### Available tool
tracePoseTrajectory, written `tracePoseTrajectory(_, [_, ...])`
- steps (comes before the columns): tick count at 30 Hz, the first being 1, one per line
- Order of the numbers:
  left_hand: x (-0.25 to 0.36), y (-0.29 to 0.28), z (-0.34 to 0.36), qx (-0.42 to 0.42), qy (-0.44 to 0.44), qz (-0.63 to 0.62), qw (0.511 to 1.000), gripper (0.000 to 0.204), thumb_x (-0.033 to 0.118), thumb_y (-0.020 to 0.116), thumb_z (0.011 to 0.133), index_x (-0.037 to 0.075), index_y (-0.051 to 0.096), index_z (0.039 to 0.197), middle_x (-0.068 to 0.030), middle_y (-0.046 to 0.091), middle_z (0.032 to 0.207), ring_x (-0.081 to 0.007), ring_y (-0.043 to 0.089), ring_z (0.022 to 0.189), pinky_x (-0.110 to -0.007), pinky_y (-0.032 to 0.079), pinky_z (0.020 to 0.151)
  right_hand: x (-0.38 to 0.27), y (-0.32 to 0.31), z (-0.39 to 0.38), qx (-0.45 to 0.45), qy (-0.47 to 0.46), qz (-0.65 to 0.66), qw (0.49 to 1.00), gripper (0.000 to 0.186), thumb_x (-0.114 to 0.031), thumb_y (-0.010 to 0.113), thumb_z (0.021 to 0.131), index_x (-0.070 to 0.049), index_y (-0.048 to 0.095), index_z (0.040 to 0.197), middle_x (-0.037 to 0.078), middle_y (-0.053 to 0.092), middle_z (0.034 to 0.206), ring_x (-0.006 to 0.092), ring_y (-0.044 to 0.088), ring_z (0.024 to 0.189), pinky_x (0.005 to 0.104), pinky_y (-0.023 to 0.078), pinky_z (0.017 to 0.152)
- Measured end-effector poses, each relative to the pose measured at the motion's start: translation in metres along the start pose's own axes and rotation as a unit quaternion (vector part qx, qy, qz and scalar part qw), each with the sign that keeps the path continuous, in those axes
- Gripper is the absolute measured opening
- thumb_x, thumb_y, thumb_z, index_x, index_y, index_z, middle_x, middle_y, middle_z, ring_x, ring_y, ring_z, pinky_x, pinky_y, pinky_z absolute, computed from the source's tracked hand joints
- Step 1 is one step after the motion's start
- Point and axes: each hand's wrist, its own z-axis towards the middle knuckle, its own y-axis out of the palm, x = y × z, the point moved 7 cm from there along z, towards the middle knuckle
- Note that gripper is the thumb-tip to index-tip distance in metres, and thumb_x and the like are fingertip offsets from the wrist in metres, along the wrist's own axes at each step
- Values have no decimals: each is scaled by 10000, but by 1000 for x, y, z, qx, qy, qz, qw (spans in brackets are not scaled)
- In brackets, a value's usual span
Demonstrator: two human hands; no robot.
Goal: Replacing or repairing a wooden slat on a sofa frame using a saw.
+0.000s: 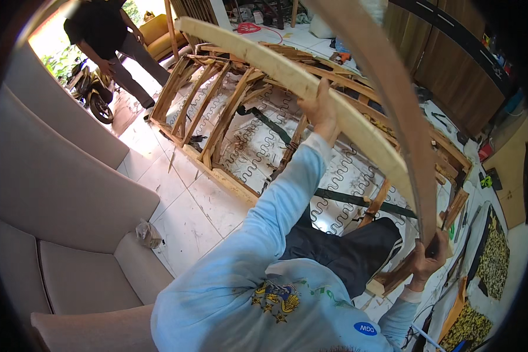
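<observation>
My left hand (321, 112) is wrapped round the middle of a long, pale, curved wooden board (246, 51), raised over a wooden sofa frame (217, 149). At the right, my right hand (428, 262) grips the lower end of a brown curved wooden board (413, 126) that arcs up close in front of me. The two boards meet near that hand; whether it also holds the pale one I cannot tell. Zigzag springs (268, 155) and dark straps (358, 198) span the bare frame below, around my legs.
A grey upholstered sofa (76, 170) stands at the left. Near the doorway a person (114, 44) stands by a parked motorbike (94, 94) and a yellow sofa (160, 36). A brown cabinet (452, 64) is at the back right. Patterned fabric (491, 252) and tools lie on the right.
</observation>
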Motion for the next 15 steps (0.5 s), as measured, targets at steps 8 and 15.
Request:
tracePoseTrajectory(8, [-47, -101, 38, 140, -94, 249, 954, 977, 404, 733, 794, -163, 203, 1388, -347, 402, 1398, -421, 426, 1320, -361, 365, 1093, 23, 35, -17, -102, 50, -51, 992, 450, -37, 800, 696, 30, 627, 1106, 144, 603, 1016, 283, 613, 952, 349, 492, 844])
tracePoseTrajectory(15, [-81, -135, 80, 179, -163, 411, 879, 1078, 550, 683, 777, -140, 184, 1437, -363, 335, 1451, -408, 380, 1368, -501, 135, 1191, 25, 63, -11, -147, 28, -99, 984, 429, -86, 823, 696, 22, 648, 1072, 125, 594, 908, 256, 603, 829, 336, 476, 703])
